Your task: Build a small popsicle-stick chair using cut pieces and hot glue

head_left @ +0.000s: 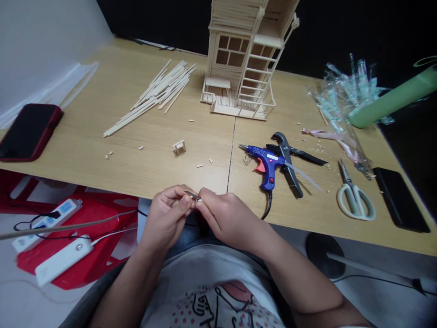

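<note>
My left hand (170, 214) and my right hand (223, 212) meet at the table's front edge, fingertips pinched close together. Between them is a small metal blade or tool (192, 195), its far end inside my right hand's pinch. My left thumb and fingers press on something small and pale beside it, too small to name. Ahead of the hands, a tiny wooden piece with slats (179, 146) stands on the table, with short stick bits (199, 166) around it. A blue glue gun (268, 164) lies to the right of my right hand, over dark-handled cutters (290, 166).
A wooden stick model house (239, 59) stands at the back. Loose sticks (153, 93) lie left of it. Scissors (355, 200), a black phone (401, 198), plastic wrappers (357, 86) and a green tube (392, 98) are at right. A red-cased phone (29, 130) is at left.
</note>
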Demonstrator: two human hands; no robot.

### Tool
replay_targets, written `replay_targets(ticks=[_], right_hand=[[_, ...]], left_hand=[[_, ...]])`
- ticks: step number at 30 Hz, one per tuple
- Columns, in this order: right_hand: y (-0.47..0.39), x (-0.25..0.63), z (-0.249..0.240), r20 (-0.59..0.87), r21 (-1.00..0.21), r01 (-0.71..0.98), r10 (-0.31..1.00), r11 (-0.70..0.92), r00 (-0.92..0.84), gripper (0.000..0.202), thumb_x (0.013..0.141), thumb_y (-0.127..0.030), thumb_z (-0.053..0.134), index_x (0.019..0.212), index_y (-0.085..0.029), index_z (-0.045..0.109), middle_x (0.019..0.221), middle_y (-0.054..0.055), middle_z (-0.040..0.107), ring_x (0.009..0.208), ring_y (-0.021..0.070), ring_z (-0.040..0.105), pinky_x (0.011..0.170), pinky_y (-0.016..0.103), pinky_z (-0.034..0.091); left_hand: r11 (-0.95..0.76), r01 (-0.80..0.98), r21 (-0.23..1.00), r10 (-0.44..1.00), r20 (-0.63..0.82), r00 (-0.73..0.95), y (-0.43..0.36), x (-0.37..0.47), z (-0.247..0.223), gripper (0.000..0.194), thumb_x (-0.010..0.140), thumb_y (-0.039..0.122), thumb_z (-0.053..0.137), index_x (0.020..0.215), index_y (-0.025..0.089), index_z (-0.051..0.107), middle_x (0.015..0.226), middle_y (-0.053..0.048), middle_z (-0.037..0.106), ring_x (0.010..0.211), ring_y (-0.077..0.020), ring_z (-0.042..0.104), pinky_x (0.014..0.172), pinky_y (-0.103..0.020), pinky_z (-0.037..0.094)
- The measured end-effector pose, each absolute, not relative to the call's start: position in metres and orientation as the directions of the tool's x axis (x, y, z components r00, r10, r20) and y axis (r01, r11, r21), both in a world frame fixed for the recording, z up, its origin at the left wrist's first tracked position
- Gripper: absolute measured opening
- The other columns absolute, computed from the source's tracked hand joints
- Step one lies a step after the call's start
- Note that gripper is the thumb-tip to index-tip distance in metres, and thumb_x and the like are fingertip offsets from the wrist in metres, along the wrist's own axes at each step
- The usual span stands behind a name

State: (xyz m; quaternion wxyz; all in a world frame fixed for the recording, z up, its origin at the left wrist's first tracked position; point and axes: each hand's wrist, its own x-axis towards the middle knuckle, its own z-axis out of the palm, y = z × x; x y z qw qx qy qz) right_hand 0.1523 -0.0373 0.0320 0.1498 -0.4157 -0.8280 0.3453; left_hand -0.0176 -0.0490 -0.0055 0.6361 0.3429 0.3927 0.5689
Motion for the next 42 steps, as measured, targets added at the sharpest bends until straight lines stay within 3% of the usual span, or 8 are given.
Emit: replay_targets(ticks=[7, 12, 19, 25, 28, 32, 38, 42], right_hand=[[-0.036, 0.153, 0.031, -0.063, -0.661, 0.630, 0.806, 0.409, -0.589, 0.020, 0.107, -0.032, 0.033, 0.098, -0.021, 0.048, 0.070, 0.002, 0.059, 0.059, 0.0162, 0.049, 0.057, 0.026, 0.026], [-0.033, 0.155, 0.031, -0.033, -0.760, 0.523, 0.781, 0.386, -0.624, 0.023, 0.107, -0.033, 0.035, 0.091, -0.022, 0.046, 0.070, -0.001, 0.055, 0.060, 0.0139, 0.048, 0.060, 0.025, 0.030], [-0.035, 0.151, 0.033, 0.010, -0.700, 0.556, 0.785, 0.449, -0.620, 0.021, 0.107, -0.033, 0.033, 0.097, -0.021, 0.047, 0.074, 0.002, 0.061, 0.061, 0.0157, 0.051, 0.058, 0.026, 0.029], [-0.034, 0.156, 0.038, -0.043, -0.635, 0.619, 0.779, 0.462, -0.625, 0.022, 0.107, -0.033, 0.033, 0.096, -0.022, 0.048, 0.069, 0.001, 0.060, 0.057, 0.0162, 0.051, 0.056, 0.027, 0.026], [-0.032, 0.156, 0.035, -0.003, -0.641, 0.610, 0.793, 0.466, -0.609, 0.019, 0.107, -0.032, 0.034, 0.098, -0.021, 0.047, 0.071, 0.002, 0.061, 0.058, 0.0166, 0.052, 0.056, 0.027, 0.025], [-0.031, 0.152, 0.027, 0.044, -0.764, 0.506, 0.815, 0.401, -0.578, 0.023, 0.107, -0.033, 0.036, 0.090, -0.022, 0.046, 0.070, 0.000, 0.059, 0.059, 0.0146, 0.052, 0.058, 0.025, 0.031], [-0.034, 0.153, 0.019, 0.101, -0.885, 0.345, 0.854, 0.311, -0.511, 0.023, 0.107, -0.031, 0.038, 0.093, -0.020, 0.053, 0.082, 0.001, 0.066, 0.066, 0.0131, 0.057, 0.063, 0.024, 0.039], [-0.039, 0.150, 0.013, 0.109, -0.892, 0.348, 0.885, 0.288, -0.454, 0.023, 0.107, -0.031, 0.039, 0.092, -0.021, 0.054, 0.075, -0.001, 0.062, 0.059, 0.0124, 0.053, 0.060, 0.024, 0.037]], left_hand=[[0.011, -0.190, 0.982, 1.000, -0.016, -0.026, -0.052, -0.027, -0.010, 0.008, 0.085, 0.026, 0.078, 0.080, 0.020, 0.076, 0.084, -0.002, 0.074, 0.074, -0.0112, 0.065, 0.067, -0.019, 0.051], [-0.087, -0.050, 0.995, 0.995, 0.084, -0.061, -0.052, -0.028, -0.001, 0.008, 0.083, 0.024, 0.080, 0.077, 0.020, 0.077, 0.081, -0.003, 0.074, 0.077, -0.0132, 0.066, 0.071, -0.022, 0.051], [0.162, -0.492, 0.855, 0.985, -0.169, 0.032, -0.050, -0.014, 0.007, 0.026, 0.067, 0.036, 0.092, 0.071, 0.017, 0.075, 0.065, 0.000, 0.065, 0.050, -0.0046, 0.046, 0.050, -0.017, 0.039], [0.052, -0.234, 0.971, 0.998, -0.058, -0.021, -0.047, -0.023, 0.000, 0.015, 0.074, 0.028, 0.088, 0.075, 0.018, 0.077, 0.077, -0.005, 0.071, 0.070, -0.0120, 0.062, 0.064, -0.021, 0.050], [0.108, -0.335, 0.936, 0.992, -0.124, -0.026, -0.045, -0.018, 0.002, 0.025, 0.068, 0.034, 0.091, 0.071, 0.016, 0.074, 0.068, -0.002, 0.067, 0.058, -0.0088, 0.055, 0.056, -0.019, 0.047], [0.165, -0.463, 0.871, 0.981, -0.191, -0.010, -0.044, -0.008, 0.006, 0.033, 0.065, 0.038, 0.093, 0.066, 0.015, 0.070, 0.057, 0.002, 0.059, 0.049, -0.0052, 0.046, 0.052, -0.018, 0.044], [0.075, -0.077, 0.994, 0.994, -0.081, -0.080, -0.045, -0.018, 0.007, 0.023, 0.078, 0.038, 0.084, 0.084, 0.016, 0.078, 0.066, -0.003, 0.071, 0.055, -0.0110, 0.060, 0.056, -0.021, 0.052], [-0.023, 0.038, 0.999, 0.996, 0.026, -0.088, -0.046, -0.018, 0.009, 0.018, 0.082, 0.035, 0.080, 0.080, 0.018, 0.078, 0.067, -0.003, 0.072, 0.058, -0.0123, 0.062, 0.058, -0.022, 0.053]])
